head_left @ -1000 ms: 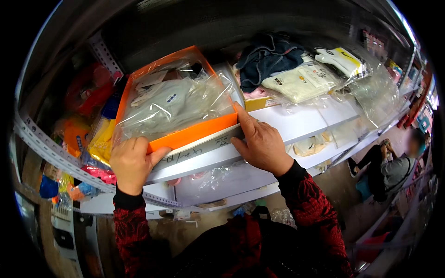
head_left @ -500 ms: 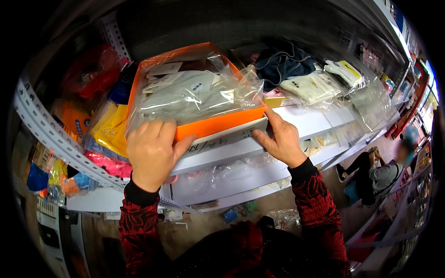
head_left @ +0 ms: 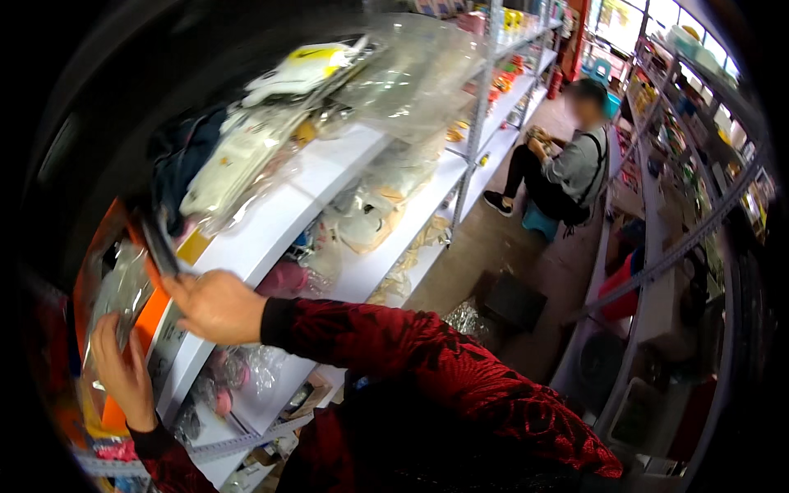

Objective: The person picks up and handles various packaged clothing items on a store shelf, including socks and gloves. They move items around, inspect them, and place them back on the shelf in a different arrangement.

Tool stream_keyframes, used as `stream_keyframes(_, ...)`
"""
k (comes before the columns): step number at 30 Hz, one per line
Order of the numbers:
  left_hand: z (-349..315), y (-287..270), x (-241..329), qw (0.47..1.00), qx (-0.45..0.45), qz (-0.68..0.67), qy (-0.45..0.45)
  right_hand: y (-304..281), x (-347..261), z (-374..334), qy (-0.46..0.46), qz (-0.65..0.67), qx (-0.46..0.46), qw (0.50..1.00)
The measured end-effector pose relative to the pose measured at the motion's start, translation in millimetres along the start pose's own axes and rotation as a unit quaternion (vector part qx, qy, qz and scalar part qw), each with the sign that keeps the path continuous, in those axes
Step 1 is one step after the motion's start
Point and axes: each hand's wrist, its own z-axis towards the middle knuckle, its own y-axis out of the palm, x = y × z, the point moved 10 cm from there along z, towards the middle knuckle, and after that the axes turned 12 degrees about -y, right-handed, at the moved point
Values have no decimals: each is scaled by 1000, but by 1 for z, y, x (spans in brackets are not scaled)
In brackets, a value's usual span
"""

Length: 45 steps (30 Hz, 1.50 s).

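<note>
Orange box [head_left: 131, 329] | held at both ends by left hand [head_left: 123, 370] and right hand [head_left: 215, 306], fingers closed on it | could slip off white shelf [head_left: 271, 222], bags [head_left: 123, 287] spilled

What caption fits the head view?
Both hands, left hand and right hand, grip an orange box on a white shelf.

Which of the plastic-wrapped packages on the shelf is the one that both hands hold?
The orange box at far left, between left hand and right hand.

single head view, close above shelf [head_left: 271, 222], turned right, aisle perhaps behind.
</note>
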Motion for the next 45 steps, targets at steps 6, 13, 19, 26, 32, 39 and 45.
stream_keyframes(6, 10, 30, 25, 1000, 9, 23, 18, -10, 12, -7, -24, -36, 49, 998)
stream_keyframes(13, 12, 42, 4, 995, -88, -49, -15, -8, 9, -5, -9, -30, 18, 999)
stream_keyframes(19, -1, 2, 70, 998, 58, 22, -1, -60, -7, -46, -77, -61, 122, 988)
stream_keyframes(26, -98, 99, 281, 657, -483, -566, 118, -142, 131, -228, 330, -169, 178, 912)
stream_keyframes(32, -140, 61, 380, 321, -642, -663, 213, -172, 158, -308, 449, -230, 170, 847)
stream_keyframes(39, -212, 92, 405, 212, -752, -576, 240, -197, 156, -365, 521, 30, 402, 753)
stream_keyframes(45, -195, 267, 356, 182, -614, -683, -351, -180, 20, -291, 327, -378, 169, 849)
